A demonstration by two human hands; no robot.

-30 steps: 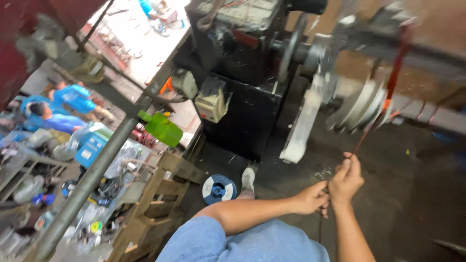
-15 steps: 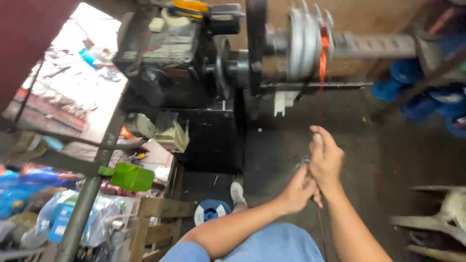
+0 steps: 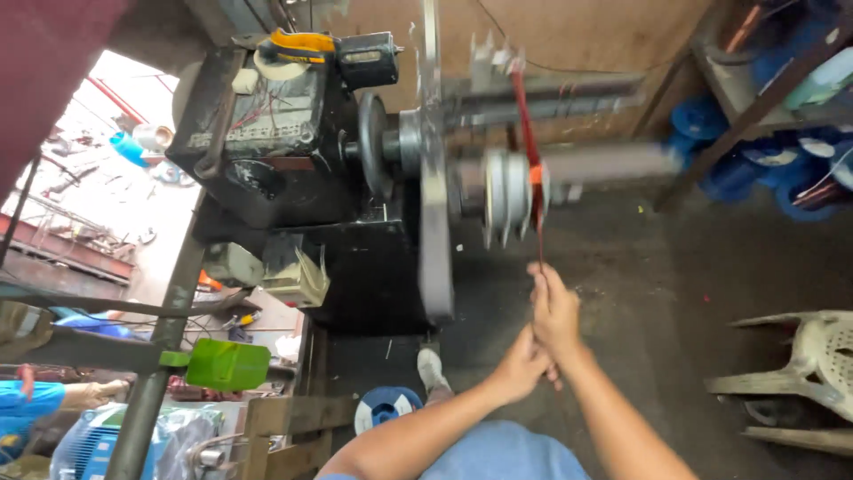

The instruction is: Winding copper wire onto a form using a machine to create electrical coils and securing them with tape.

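Red wire (image 3: 530, 169) runs in a thin line from the blurred winding former (image 3: 511, 197) on the machine's shaft down to the person's right hand (image 3: 555, 311), whose fingers are pinched closed around it just below the former. The left hand (image 3: 520, 366) sits directly under and against the right one, curled closed at the same line, though whether the strand itself passes through its fingers cannot be told from this view. Both forearms reach up from the bottom edge, above a lap in pale blue cloth (image 3: 502, 453). The former is a set of grey discs (image 3: 506, 200) smeared by motion, with an orange patch where the wire meets them, and a long grey bar (image 3: 435, 222) beside it is likewise blurred. Left of that stands the dark body of the winding machine (image 3: 284, 133), with a yellow-and-black tool (image 3: 306, 44) lying on top. A white shoe (image 3: 433, 369) rests on the dark floor below the machine, next to a blue spool (image 3: 384, 407). A green plastic box (image 3: 227, 364) sits on a metal post at lower left, and a pale plastic chair (image 3: 813, 356) lies tipped at the right edge. Blue reels (image 3: 711, 133) are stacked under a shelf at upper right.
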